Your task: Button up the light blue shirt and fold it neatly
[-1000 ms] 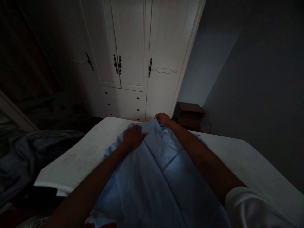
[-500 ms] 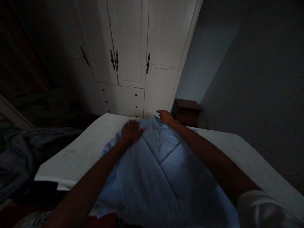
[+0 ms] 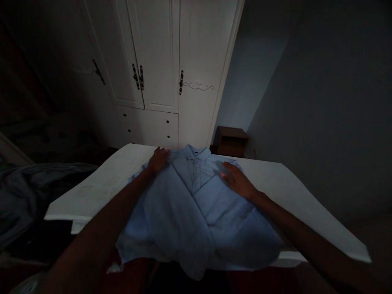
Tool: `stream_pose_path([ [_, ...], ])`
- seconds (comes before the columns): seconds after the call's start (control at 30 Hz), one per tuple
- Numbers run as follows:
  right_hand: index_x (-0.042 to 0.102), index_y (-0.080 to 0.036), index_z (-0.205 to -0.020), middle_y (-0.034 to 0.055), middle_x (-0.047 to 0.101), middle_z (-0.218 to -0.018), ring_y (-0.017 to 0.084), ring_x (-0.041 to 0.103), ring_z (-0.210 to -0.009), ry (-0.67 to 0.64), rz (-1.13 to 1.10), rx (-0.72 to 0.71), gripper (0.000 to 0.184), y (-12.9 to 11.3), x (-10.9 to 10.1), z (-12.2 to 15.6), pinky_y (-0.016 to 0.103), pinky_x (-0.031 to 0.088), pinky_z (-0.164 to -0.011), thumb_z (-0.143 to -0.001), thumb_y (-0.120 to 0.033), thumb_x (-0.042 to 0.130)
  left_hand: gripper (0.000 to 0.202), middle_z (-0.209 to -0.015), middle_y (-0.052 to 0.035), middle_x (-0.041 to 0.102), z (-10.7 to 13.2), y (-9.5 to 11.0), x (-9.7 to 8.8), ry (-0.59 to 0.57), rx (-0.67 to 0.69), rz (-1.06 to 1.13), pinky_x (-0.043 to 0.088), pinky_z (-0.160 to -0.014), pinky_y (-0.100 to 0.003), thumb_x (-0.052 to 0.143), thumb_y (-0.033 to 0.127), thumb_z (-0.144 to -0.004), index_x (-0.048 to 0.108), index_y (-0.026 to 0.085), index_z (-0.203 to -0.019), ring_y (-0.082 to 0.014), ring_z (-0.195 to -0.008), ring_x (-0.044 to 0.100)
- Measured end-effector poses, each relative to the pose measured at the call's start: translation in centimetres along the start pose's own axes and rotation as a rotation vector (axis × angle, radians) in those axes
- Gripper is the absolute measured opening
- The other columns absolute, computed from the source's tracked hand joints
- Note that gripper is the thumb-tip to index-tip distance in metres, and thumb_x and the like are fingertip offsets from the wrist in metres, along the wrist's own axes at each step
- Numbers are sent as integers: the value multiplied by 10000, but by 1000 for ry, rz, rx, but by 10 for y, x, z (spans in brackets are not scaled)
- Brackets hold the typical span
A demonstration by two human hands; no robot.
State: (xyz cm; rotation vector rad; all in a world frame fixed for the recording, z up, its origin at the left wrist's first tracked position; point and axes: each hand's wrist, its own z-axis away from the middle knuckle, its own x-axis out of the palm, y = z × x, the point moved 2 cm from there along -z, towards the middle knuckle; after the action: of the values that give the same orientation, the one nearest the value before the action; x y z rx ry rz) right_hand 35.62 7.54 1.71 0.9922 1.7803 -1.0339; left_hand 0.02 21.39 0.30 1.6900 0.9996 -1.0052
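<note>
A light blue button-up shirt (image 3: 183,204) lies front up on a white table (image 3: 94,192), its collar at the far edge and its sleeves folded across the front. The lower end hangs over the near edge. My left hand (image 3: 157,160) rests at the shoulder on the left, fingers extended and holding nothing. Over the opposite side of the chest is my right hand (image 3: 239,181), fingers apart and slightly blurred. I cannot tell whether it touches the cloth.
A white wardrobe (image 3: 156,53) with dark handles stands behind the table. Right of it is a small brown cabinet (image 3: 232,132) by the grey wall (image 3: 321,102). Dark cloth (image 3: 18,204) is heaped at the left.
My right hand has come back from the collar toward me and to the right. My left hand has shifted outward to the shoulder. The collar is now uncovered, and the shirt's lower end shows.
</note>
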Motion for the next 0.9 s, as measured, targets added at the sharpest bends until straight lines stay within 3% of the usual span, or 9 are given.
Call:
stream_pose_path([
  [0.1,424,-189,-1460,125,447,-1493,285,403,-1386,32,9,45,697,7,-9,43,479,334,-1159,-961,-640,241,493,-1296,-178,578,7,-1,-15,-4,3,-12,343,-1100,-390,251,416,-994,556,96,-1211,-275,-1291,474],
  [0.23,458,-173,-1433,140,429,-1503,270,387,-1398,42,42,5,662,0,-13,86,468,332,-1161,-968,-613,291,472,-1252,-200,593,29,13,-31,13,31,-31,349,-1099,-392,280,399,-977,591,88,-1147,-285,-1285,476],
  [0.37,468,-161,-1422,155,413,-1510,276,364,-1409,99,29,26,619,-11,-16,112,486,308,-1171,-981,-569,322,481,-1268,-202,593,58,35,-40,129,-149,38,362,-1099,-419,308,407,-959,570,85,-1202,-291,-1275,492],
  [0.43,466,-165,-1423,155,419,-1506,290,361,-1410,130,-6,45,606,-16,-18,125,512,311,-1163,-978,-559,353,498,-1280,-215,587,81,48,-42,185,-182,88,369,-1097,-437,387,427,-926,559,66,-1222,-305,-1273,499],
  [0.57,456,-213,-1430,122,410,-1516,304,357,-1408,224,-119,63,575,-27,-23,157,548,327,-1143,-951,-530,464,514,-1309,-215,573,142,73,-44,341,-2,153,346,-1124,-469,445,457,-905,571,70,-1219,-323,-1342,438],
  [0.7,539,-265,-1337,97,543,-1391,283,491,-1295,412,-287,137,441,-40,-30,203,524,417,-1070,-933,-441,539,441,-1326,-175,577,195,79,-46,355,112,172,351,-1122,-518,456,461,-911,622,129,-1150,-333,-1381,393],
  [0.8,666,-232,-1058,92,682,-1075,257,632,-1019,596,-437,321,247,-47,-18,245,457,519,-906,-932,-399,535,362,-1332,-157,570,230,74,-50,397,127,192,371,-1111,-519,480,422,-903,649,155,-1079,-329,-1372,407],
  [0.9,667,-209,-951,94,698,-970,257,650,-936,584,-629,512,269,-49,21,282,445,525,-866,-906,-445,547,292,-1270,-150,599,269,63,-54,568,53,222,410,-1076,-492,496,349,-901,643,162,-1071,-299,-1284,502],
])
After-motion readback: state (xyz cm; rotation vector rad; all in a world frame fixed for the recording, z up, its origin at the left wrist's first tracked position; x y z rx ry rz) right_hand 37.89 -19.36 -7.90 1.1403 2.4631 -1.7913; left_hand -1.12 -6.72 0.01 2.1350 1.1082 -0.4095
